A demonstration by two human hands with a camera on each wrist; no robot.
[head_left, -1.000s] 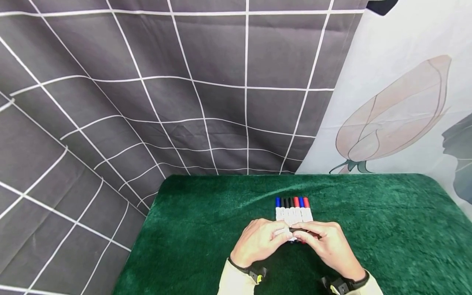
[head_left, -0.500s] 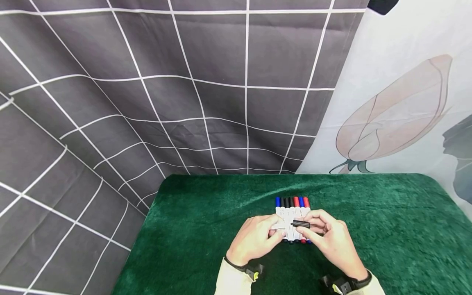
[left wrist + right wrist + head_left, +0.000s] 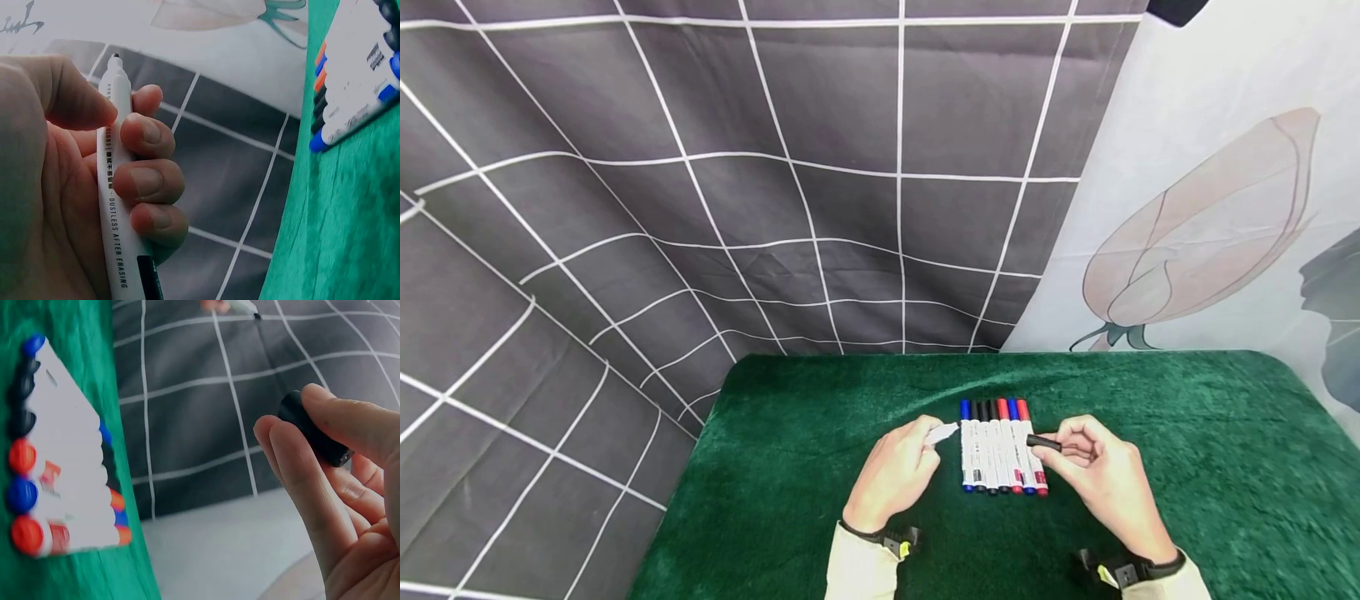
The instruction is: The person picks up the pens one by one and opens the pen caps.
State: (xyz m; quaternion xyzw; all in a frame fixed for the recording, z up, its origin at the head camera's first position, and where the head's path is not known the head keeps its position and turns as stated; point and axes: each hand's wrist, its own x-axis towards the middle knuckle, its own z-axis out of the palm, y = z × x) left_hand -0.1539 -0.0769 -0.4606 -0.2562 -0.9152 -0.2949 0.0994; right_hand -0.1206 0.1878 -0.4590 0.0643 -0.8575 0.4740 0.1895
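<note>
My left hand grips a white dry-erase marker with its black tip bare, fingers curled round the barrel. In the head view that marker points right, left of the row. Between thumb and fingers my right hand pinches a black marker cap, held just off the right side of the row. Capped white markers lie side by side between the two hands, with blue, black and red caps at the far end.
A green plush cloth covers the table. Behind it hangs a dark grey curtain with white grid lines, and at the right a white one with a printed flower bud.
The hands have drawn apart, left hand with the marker going left, right hand with the black cap going right. The cap has come off the marker, and the row is now uncovered.
</note>
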